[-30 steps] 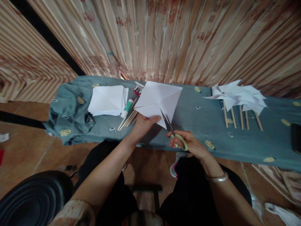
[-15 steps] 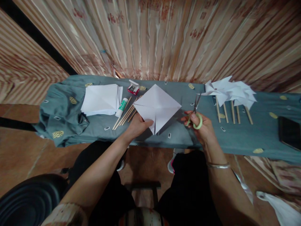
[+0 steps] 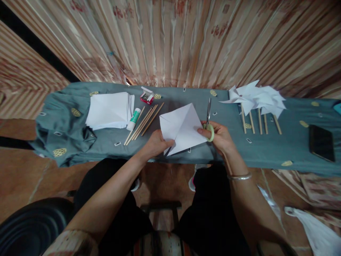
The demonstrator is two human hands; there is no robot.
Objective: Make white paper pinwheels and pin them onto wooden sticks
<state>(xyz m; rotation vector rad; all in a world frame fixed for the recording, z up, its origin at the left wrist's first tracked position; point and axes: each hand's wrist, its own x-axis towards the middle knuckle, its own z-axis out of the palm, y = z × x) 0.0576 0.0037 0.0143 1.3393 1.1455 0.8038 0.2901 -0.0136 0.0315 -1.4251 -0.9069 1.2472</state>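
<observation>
A square sheet of white paper (image 3: 181, 128), creased and with slits running in from its corners, is held above the cloth. My left hand (image 3: 157, 143) pinches its lower left part, thumb on top beside a cut. At the sheet's right corner, my right hand (image 3: 217, 135) grips the paper's edge between thumb and fingers. That same hand also keeps hold of scissors (image 3: 209, 113) with pale green handles, their blades pointing away from me and close together. Fingers beneath the sheet are hidden.
Left of the sheet lie thin wooden sticks (image 3: 144, 122), a glue stick (image 3: 134, 119), a paper stack (image 3: 109, 110) and a small red box of metal pins (image 3: 147, 96). Paper pinwheels (image 3: 255, 96) on sticks lie right, beyond them a dark phone (image 3: 321, 143). A patterned cloth (image 3: 279, 153) covers the narrow table.
The sheet has turned and tilted. My right hand has moved left with the scissors and taken the sheet's right corner; the scissor blades have come together.
</observation>
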